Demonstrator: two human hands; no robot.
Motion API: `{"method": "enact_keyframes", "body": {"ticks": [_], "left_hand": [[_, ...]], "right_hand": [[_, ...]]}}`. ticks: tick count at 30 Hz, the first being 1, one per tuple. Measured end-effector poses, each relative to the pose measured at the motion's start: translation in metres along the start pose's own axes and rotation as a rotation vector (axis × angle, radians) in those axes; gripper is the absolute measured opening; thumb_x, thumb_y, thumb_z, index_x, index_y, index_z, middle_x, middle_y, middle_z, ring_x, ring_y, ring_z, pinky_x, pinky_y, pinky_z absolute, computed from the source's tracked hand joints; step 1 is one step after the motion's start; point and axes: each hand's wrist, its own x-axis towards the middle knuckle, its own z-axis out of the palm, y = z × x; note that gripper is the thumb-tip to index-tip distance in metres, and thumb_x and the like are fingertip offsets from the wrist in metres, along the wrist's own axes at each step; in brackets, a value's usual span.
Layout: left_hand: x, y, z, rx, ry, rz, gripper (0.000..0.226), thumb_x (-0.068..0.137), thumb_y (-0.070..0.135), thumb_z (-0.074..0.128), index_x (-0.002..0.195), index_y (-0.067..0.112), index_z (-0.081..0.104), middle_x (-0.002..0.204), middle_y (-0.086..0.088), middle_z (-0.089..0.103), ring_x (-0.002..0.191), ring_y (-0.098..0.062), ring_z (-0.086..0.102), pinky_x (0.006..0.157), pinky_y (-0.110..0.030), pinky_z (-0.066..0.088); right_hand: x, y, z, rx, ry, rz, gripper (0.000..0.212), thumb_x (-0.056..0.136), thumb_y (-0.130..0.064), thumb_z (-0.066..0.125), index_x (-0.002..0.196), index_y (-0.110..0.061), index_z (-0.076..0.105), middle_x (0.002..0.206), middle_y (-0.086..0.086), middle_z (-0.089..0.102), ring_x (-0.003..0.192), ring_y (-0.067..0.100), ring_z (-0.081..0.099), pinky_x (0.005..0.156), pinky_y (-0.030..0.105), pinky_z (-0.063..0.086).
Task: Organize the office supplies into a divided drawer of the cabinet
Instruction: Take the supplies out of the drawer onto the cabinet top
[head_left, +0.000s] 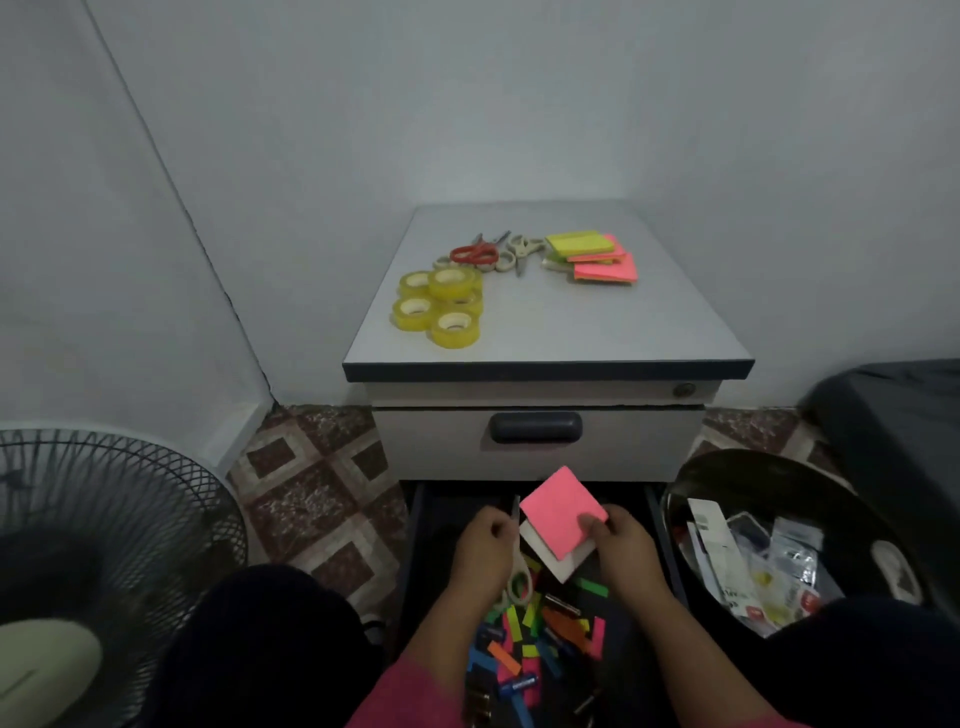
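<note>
A: Grey walls are closing in behind the cabinet (545, 332), with a fan (98, 561) crowding the floor at eight o'clock and a black bin (691, 493) of wrappers sitting just beside the open drawer (415, 545) at three o'clock.

B: Where are the hands working?

A: Over the drawer, at six o'clock. The right hand (626, 545) is pinching a pink sticky-note pad (561, 512), tilted above a white card. The left hand (483, 543) is curling round a pair of scissors (517, 561), blade pointing up.

B: And the drawer itself?

A: Colourful strips (540, 634) are lying loose inside, between its dark side walls.

B: Up top?

A: Tape rolls (439, 304) are sitting near the left edge, more scissors (475, 252) and sticky-note pads (597, 254) towards twelve o'clock, and the near edge is lying bare.
</note>
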Motion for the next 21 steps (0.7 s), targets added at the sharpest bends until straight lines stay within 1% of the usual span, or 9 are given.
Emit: {"method": "enact_keyframes", "body": {"ticks": [2,4,6,9,12,14,17,19,21], "left_hand": [[-0.011,0.020,-0.005,-0.059,0.039,0.035,0.013,0.098,0.018,0.048,0.093,0.009,0.057,0.079,0.000,0.056,0.078,-0.017,0.055,0.063,-0.024,0.040],[-0.023,0.043,-0.012,-0.118,0.067,0.060,0.011,0.097,0.018,0.048,0.097,0.012,0.058,0.086,0.001,0.058,0.078,-0.011,0.055,0.060,-0.019,0.040],[-0.034,0.066,-0.020,-0.178,0.086,0.103,0.011,0.093,0.011,0.050,0.096,0.017,0.058,0.091,-0.001,0.060,0.081,-0.012,0.056,0.061,-0.020,0.041],[-0.048,0.102,-0.036,-0.235,0.106,0.223,0.024,0.086,-0.001,0.050,0.090,0.022,0.056,0.080,0.002,0.057,0.076,-0.013,0.057,0.057,-0.014,0.042],[-0.048,0.139,-0.053,-0.256,0.117,0.325,0.030,0.084,-0.002,0.052,0.091,0.027,0.056,0.077,0.004,0.057,0.071,-0.011,0.058,0.054,-0.011,0.042],[-0.040,0.159,-0.063,-0.262,0.122,0.363,0.030,0.085,0.000,0.053,0.097,0.028,0.056,0.077,0.005,0.055,0.072,-0.012,0.057,0.058,-0.016,0.044],[-0.025,0.185,-0.074,-0.280,0.149,0.405,0.032,0.086,0.001,0.052,0.112,0.021,0.056,0.074,0.004,0.050,0.062,-0.009,0.051,0.050,-0.016,0.042],[-0.016,0.196,-0.080,-0.287,0.167,0.428,0.033,0.086,0.000,0.051,0.113,0.019,0.056,0.072,0.004,0.048,0.057,-0.008,0.047,0.043,-0.016,0.039],[-0.007,0.204,-0.086,-0.269,0.164,0.444,0.032,0.087,0.002,0.051,0.113,0.021,0.055,0.073,0.006,0.047,0.053,-0.003,0.045,0.040,-0.014,0.035]], "right_hand": [[-0.013,-0.016,-0.004,0.054,0.040,-0.065,0.008,0.097,-0.015,0.052,0.101,-0.010,0.058,0.087,0.004,0.061,0.077,0.013,0.056,0.059,0.024,0.039],[-0.024,-0.035,-0.008,0.067,0.081,-0.139,0.009,0.096,-0.017,0.053,0.100,-0.011,0.059,0.088,0.005,0.062,0.080,0.017,0.057,0.061,0.027,0.039],[-0.032,-0.055,-0.012,0.077,0.137,-0.220,0.009,0.095,-0.018,0.055,0.101,-0.014,0.061,0.089,0.001,0.063,0.083,0.014,0.058,0.062,0.024,0.039],[-0.042,-0.093,-0.021,0.144,0.208,-0.331,0.007,0.095,-0.018,0.055,0.098,-0.021,0.061,0.088,-0.008,0.064,0.083,0.006,0.058,0.063,0.021,0.040],[-0.038,-0.136,-0.031,0.256,0.256,-0.422,0.008,0.095,-0.019,0.055,0.095,-0.024,0.061,0.086,-0.009,0.064,0.078,0.004,0.058,0.064,0.020,0.043],[-0.021,-0.163,-0.036,0.287,0.302,-0.457,0.010,0.095,-0.020,0.055,0.089,-0.026,0.060,0.083,-0.005,0.063,0.074,0.006,0.056,0.064,0.023,0.042],[0.028,-0.200,-0.041,0.231,0.389,-0.445,0.012,0.096,-0.026,0.052,0.086,-0.021,0.057,0.077,-0.004,0.057,0.070,0.011,0.051,0.062,0.025,0.039],[0.071,-0.217,-0.043,0.180,0.453,-0.406,0.017,0.096,-0.029,0.050,0.087,-0.015,0.056,0.074,-0.006,0.054,0.075,0.019,0.052,0.070,0.031,0.042],[0.111,-0.228,-0.043,0.132,0.497,-0.355,0.019,0.095,-0.032,0.048,0.091,-0.017,0.058,0.078,-0.005,0.057,0.085,0.024,0.056,0.090,0.042,0.044]]}}
